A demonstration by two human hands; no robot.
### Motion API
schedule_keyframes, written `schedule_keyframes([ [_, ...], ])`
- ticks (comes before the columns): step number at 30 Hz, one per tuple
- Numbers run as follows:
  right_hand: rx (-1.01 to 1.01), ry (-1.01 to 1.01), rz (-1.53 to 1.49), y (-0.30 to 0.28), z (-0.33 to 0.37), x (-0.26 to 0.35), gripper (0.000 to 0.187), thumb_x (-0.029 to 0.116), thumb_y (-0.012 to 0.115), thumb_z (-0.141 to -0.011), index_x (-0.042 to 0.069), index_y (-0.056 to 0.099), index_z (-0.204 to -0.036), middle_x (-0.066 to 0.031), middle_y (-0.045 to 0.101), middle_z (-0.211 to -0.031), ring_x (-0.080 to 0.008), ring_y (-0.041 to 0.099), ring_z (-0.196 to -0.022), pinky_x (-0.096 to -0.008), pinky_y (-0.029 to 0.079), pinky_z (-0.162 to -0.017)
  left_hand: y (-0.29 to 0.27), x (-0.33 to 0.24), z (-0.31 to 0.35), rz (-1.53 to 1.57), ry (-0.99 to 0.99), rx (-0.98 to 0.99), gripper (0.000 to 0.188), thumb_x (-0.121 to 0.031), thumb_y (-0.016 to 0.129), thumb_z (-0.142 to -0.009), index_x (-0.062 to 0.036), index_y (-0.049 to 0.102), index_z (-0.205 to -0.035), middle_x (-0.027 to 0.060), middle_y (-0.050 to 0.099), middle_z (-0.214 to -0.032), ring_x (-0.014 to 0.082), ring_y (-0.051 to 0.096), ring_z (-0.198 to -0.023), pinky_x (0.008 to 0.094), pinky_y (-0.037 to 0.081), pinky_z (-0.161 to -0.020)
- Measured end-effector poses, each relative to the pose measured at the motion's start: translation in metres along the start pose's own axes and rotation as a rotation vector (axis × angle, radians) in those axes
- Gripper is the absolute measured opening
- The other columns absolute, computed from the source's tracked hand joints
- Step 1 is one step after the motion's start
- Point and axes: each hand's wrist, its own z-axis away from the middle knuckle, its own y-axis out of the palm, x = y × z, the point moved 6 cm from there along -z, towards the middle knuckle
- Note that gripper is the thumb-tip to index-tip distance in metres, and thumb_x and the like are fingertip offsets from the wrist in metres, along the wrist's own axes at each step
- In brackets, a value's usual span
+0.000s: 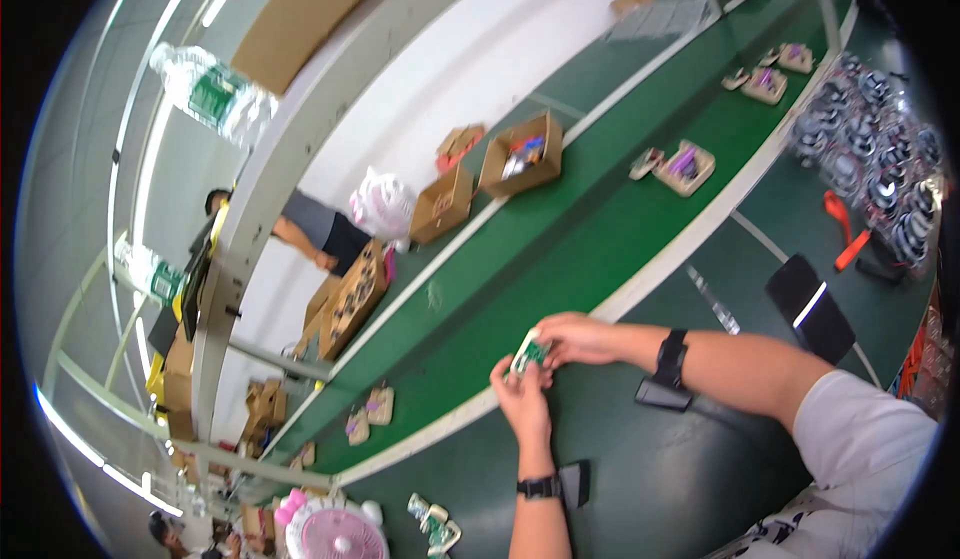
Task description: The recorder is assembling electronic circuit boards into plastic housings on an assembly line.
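Between my two hands is a small green circuit board (533,355) with a pale edge or frame, held just above the near rim of the green belt. The fingers of my left hand (523,396) close on its lower side. My right hand (577,340) pinches it from the upper right. Fingers cover part of the board, so its details are hard to make out. Nearer my left forearm, another green-and-white board piece (435,526) lies on the dark table.
Beige casings with purple parts (684,168) sit along the green belt (480,304). At right are orange-handled tools (846,231), a black phone (810,304) and many round black-and-silver parts (870,149). A pink fan (337,531) stands lower left. Beyond the belt are cardboard boxes (522,155) and another person (325,234).
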Motion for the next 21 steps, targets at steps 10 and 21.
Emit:
schedule_keyframes([
  [10,-0.06,0.024,0.119,0.003,-0.001,0.005,0.018,0.018,0.055,-0.098,0.004,0.061,-0.108,-0.0052,0.065,-0.098,-0.0144,0.063,-0.081,-0.0272,0.052,-0.073,0.0,-0.002,-0.003,0.006,0.014,0.01,0.033,-0.008,0.061,-0.099,-0.003,0.037,-0.12,0.0149,0.062,-0.104,0.0173,0.063,-0.079,0.0257,0.05,-0.066],
  [21,-0.038,0.03,0.176,0.011,0.003,0.005,0.018,0.021,0.056,-0.098,0.004,0.062,-0.098,-0.0048,0.063,-0.092,-0.0139,0.059,-0.08,-0.0285,0.051,-0.074,0.002,-0.008,0.002,0.021,0.01,-0.038,0.033,-0.007,0.061,-0.098,-0.0042,0.038,-0.121,0.0143,0.063,-0.104,0.0167,0.063,-0.078,0.026,0.049,-0.068],
])
